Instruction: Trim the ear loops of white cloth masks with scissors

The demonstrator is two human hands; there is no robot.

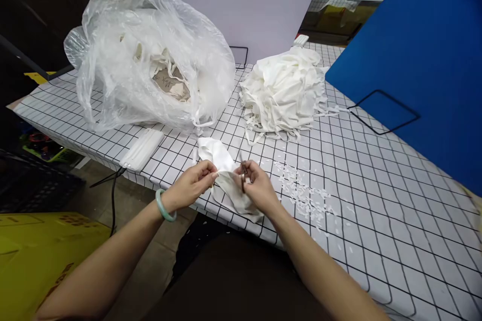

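I see no brand, label or writing that I can read on anything here.

My left hand (192,183) has its grip pinched tight on the edge of a white cloth piece (226,180), fingertips closed on the fabric near its middle fold. My right hand (256,185) has its grip closed as well, holding a small dark tool (243,168) that looks like snips, pressed against the same cloth; the blades are too small for me to tell how they stand. The cloth piece lies at the near edge of the bench (376,200), partly draped over that edge, between my two hands. A pale green bangle (164,205) sits on my left wrist.

Just right of my right hand, small white scraps (301,190) are scattered over the gridded bench cover. Left of my left hand lies a flat stack of white pieces (142,149) at the bench edge. Farther back stands a heap of white cloth pieces (284,93), and to its left a clear plastic bag (150,60) with more white cloth inside. A blue board (422,60) leans at the right.
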